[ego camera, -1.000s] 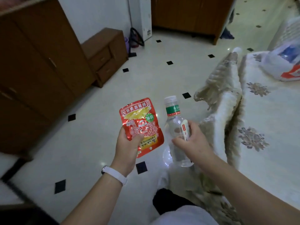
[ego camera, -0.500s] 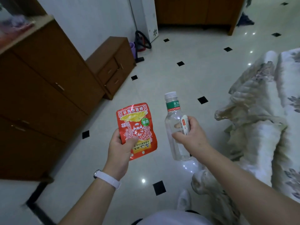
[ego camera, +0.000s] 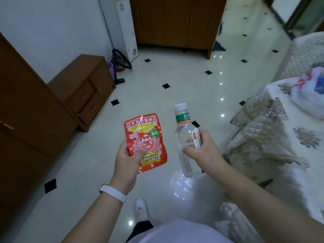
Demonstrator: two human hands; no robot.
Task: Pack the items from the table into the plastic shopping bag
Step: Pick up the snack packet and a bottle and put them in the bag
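Observation:
My left hand (ego camera: 127, 163) grips a red and yellow snack pouch (ego camera: 145, 137) by its lower edge, held upright over the floor. My right hand (ego camera: 204, 152) holds a clear water bottle (ego camera: 184, 137) with a white cap and green label, and pinches a small white and red tube (ego camera: 196, 138) against it. Both hands are in front of me, left of the table. A white plastic shopping bag (ego camera: 308, 95) with red and blue print lies on the floral cloth of the table (ego camera: 298, 146) at the right edge.
Brown wooden cabinets (ego camera: 35, 111) line the left side, with a low drawer unit (ego camera: 85, 88). A tall wooden wardrobe (ego camera: 175, 21) stands at the back. The glossy tiled floor (ego camera: 175, 81) lies between. The tablecloth's fringe (ego camera: 259, 137) hangs near my right hand.
The view swung left, then back right and up, so the shopping bag on the table is back in sight. Both hands keep the same hold on their items.

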